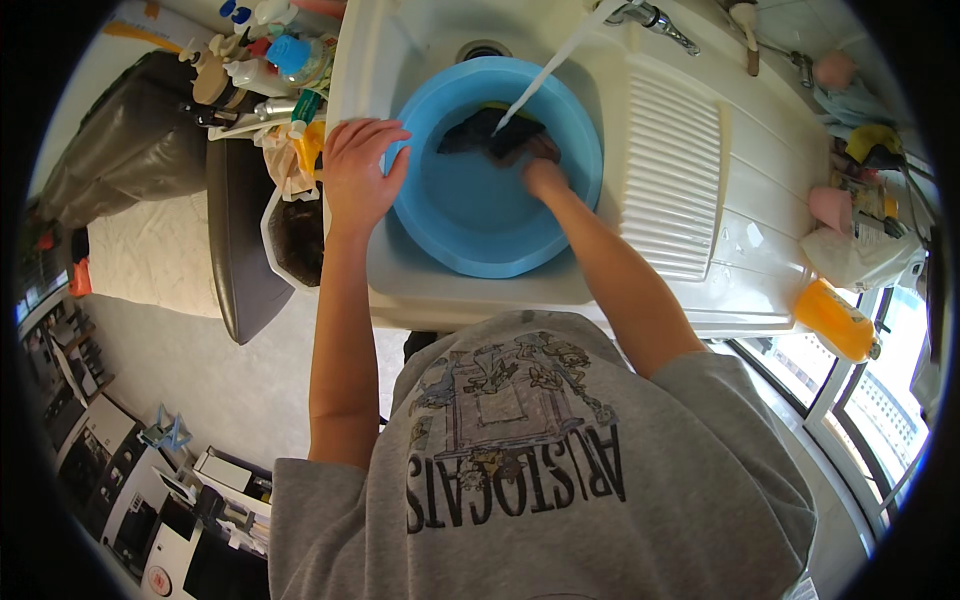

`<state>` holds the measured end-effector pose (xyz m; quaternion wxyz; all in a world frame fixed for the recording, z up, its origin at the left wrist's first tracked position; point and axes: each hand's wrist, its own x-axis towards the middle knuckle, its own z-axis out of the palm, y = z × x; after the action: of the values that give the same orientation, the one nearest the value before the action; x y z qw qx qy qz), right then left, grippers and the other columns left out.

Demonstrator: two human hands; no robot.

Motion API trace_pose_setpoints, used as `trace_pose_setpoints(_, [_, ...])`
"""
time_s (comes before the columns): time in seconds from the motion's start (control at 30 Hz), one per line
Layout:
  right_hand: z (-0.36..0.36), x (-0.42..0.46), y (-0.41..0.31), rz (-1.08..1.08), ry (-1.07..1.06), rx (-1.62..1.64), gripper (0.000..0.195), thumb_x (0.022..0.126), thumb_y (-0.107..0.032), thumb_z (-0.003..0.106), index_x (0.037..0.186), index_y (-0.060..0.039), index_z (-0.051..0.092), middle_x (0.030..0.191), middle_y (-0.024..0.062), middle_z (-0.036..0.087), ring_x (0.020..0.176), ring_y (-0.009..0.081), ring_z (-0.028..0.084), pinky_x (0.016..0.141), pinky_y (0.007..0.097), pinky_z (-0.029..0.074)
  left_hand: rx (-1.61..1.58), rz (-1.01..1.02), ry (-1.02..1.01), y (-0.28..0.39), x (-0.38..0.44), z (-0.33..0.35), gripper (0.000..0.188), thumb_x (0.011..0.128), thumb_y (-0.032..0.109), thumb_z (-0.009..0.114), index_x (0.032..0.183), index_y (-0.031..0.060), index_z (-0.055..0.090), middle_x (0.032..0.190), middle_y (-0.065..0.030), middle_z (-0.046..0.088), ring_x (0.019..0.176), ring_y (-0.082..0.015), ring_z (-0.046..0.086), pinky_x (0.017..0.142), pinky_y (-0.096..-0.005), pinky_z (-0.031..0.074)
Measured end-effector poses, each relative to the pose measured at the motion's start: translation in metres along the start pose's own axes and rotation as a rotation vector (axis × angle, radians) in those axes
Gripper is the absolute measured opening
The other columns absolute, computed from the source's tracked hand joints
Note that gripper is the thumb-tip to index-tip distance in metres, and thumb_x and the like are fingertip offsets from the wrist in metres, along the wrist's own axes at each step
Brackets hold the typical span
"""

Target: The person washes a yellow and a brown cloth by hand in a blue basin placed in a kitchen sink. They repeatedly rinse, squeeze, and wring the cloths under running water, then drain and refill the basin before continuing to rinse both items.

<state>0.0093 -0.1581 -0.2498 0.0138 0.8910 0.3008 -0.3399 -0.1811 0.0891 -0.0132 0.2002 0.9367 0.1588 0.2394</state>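
Observation:
A round blue plastic basin (480, 259) stands in a white sink (390, 281) with water in it. Partly under the water lies a dark cloth (476, 133) with a yellow-green edge. A stream of water (547, 69) from the tap falls onto the cloth. My right hand (541, 169) is down in the basin at the cloth's lower right edge; blur and water hide whether its fingers grip it. Over the sink's left rim rests my left hand (366, 166), thumb apart and holding nothing, its fingertips by the basin's rim.
A ribbed washboard (671, 169) is moulded into the counter right of the basin. The metal tap (652, 21) is above it. Several bottles (292, 60) crowd the left side. An orange bottle (834, 319) lies at the right edge; a waste bin (296, 240) stands lower left.

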Motion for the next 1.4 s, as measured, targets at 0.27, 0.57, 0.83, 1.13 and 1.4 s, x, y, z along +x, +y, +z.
trace_pose_setpoints(0.27, [-0.026,0.01,-0.066,0.599,-1.101,2.363,0.029,0.104,-0.021,0.05,0.12,0.0005,0.06,0.111,0.0159,0.07,0.104,0.0357,0.068,0.083,0.044,0.06,0.003,0.023,-0.021,0.004,0.01,0.003,0.014,0.078,0.012,0.075,0.091,0.0143,0.073,0.105,0.0013,0.074,0.107,-0.022,0.064,0.102,-0.041,0.044])
trace_pose_setpoints(0.57, [-0.252,-0.018,-0.066,-0.211,-0.044,2.177,0.051,0.107,-0.03,0.043,0.15,-0.0034,0.038,0.155,0.0222,0.039,0.143,0.0408,0.037,0.117,0.0611,0.033,0.044,-0.004,-0.019,0.008,0.005,-0.003,0.015,0.076,0.011,0.076,0.091,0.0141,0.073,0.106,0.0014,0.074,0.107,-0.0217,0.065,0.103,-0.0409,0.044])
trace_pose_setpoints(0.83, [-0.177,-0.048,-0.032,0.327,-0.262,2.302,0.034,0.099,-0.015,0.056,0.13,0.0001,0.053,0.131,0.0188,0.06,0.117,0.0353,0.059,0.106,0.0474,0.048,0.047,0.003,-0.015,0.006,0.002,-0.003,0.014,0.078,0.012,0.075,0.092,0.0148,0.074,0.106,0.0017,0.074,0.107,-0.0213,0.065,0.104,-0.0415,0.043])
trace_pose_setpoints(1.13, [-0.18,-0.071,-0.083,0.256,-0.414,2.394,0.019,0.097,-0.007,0.054,0.109,0.0051,0.063,0.107,0.017,0.066,0.104,0.0305,0.065,0.094,0.0402,0.056,-0.052,-0.155,-0.08,0.011,0.015,0.003,0.013,0.081,0.016,0.074,0.094,0.0144,0.074,0.107,-0.0003,0.074,0.104,-0.0232,0.066,0.107,-0.0426,0.041])
trace_pose_setpoints(1.4, [-0.198,-0.053,-0.102,-0.026,-0.374,2.688,0.018,0.1,-0.012,0.045,0.086,-0.0014,0.052,0.078,0.0103,0.056,0.074,0.0236,0.056,0.071,0.0389,0.052,-1.406,-0.713,-0.098,0.078,0.072,0.11,0.045,0.095,0.021,0.069,0.133,0.0042,0.054,0.124,-0.0066,0.064,0.112,-0.0212,0.063,0.097,-0.0354,0.051])
